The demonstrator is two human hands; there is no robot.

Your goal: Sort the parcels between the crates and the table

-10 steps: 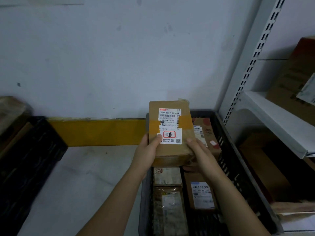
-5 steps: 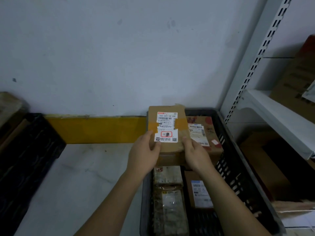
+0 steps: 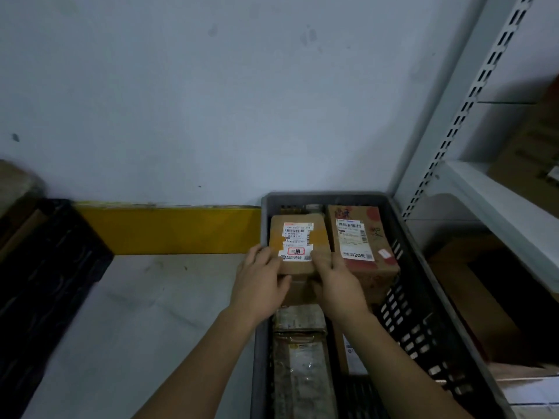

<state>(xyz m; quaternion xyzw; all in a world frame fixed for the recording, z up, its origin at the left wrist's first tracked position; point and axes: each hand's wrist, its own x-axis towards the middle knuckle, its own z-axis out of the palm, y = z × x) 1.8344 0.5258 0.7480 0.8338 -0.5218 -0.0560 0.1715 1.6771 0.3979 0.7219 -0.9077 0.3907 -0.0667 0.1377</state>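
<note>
You are working in dim, bluish light. Beside the grey crate [image 3: 423, 267], the shelving [image 3: 472, 95] bows with wide-angle distortion; left of it, the dark edge blurs.

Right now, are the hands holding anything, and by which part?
Yes: the taped cardboard parcel, gripped at its near end by the left hand and right hand, over the grey crate.

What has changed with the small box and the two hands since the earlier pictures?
The small box, raised upright in front of the wall a second ago, has come down and tipped flat into the far end of the grey crate, beside the red-printed box. The left hand and right hand keep their hold on its near end. The other parcels in the crate lie as before.
</note>
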